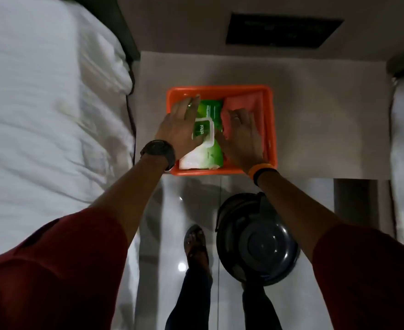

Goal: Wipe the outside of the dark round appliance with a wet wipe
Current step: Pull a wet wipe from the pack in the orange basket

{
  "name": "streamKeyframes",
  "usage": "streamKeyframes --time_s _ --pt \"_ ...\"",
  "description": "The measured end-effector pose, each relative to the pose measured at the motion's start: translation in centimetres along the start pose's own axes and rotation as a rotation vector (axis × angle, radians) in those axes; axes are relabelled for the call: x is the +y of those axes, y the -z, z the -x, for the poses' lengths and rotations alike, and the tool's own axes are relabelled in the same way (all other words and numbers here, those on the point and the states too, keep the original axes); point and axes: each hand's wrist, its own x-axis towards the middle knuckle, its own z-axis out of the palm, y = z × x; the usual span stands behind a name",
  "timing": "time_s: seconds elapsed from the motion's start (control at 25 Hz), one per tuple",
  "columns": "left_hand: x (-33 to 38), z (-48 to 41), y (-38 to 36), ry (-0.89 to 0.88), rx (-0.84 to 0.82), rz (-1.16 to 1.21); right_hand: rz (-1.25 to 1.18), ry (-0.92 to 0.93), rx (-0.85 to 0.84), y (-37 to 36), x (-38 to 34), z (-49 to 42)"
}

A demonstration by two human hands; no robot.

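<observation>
A person reaches both hands into an orange tray (220, 90) on a low table, left hand (180, 126) and right hand (242, 136) flat and open on either side of a green wipes pack (208, 139), gripping nothing. The pack lies against the tray's near-left corner, its long axis running from near edge to far edge, its lid flap up. The fetching step appears underway; next, the flap must be lifted and one wipe drawn. The dark appliance (258, 244) sits untouched on the floor below the tray's near edge.

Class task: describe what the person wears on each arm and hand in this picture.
Both arms have dark red sleeves pushed up past the elbows. The left hand has a dark round wristwatch and a ring. The right hand has a ring, with an orange band and a black band at the wrist.
</observation>
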Motion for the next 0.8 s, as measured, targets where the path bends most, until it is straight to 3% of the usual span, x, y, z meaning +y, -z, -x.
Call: streamKeyframes --time_s 0.16,0.32,0.48,0.6,0.68,0.8 --pt "-1.5 -2.2 -5.2 -0.012 -0.254 0.010 -0.232 -0.097 -0.047 -6.0 -0.3 -0.6" --pt "-1.8 -2.2 -6.3 0.008 -0.160 0.159 -0.512 -0.203 0.041 -7.5 -0.3 -1.0" --pt "-1.7 -1.5 -5.5 0.117 -0.048 0.355 -0.251 -0.119 -0.126 -8.2 -1.1 -2.0" --pt "-1.8 -1.0 -5.4 0.127 -0.016 0.431 -0.172 -0.131 -0.088 -8.7 -1.3 -2.7" --pt "-1.9 -0.7 -5.5 0.121 0.024 0.462 -0.324 -0.182 0.001 -8.4 -1.3 -2.6" --pt "-1.5 0.3 -5.9 0.114 0.061 0.460 -0.645 -0.454 0.193 -6.7 -0.7 -1.5"
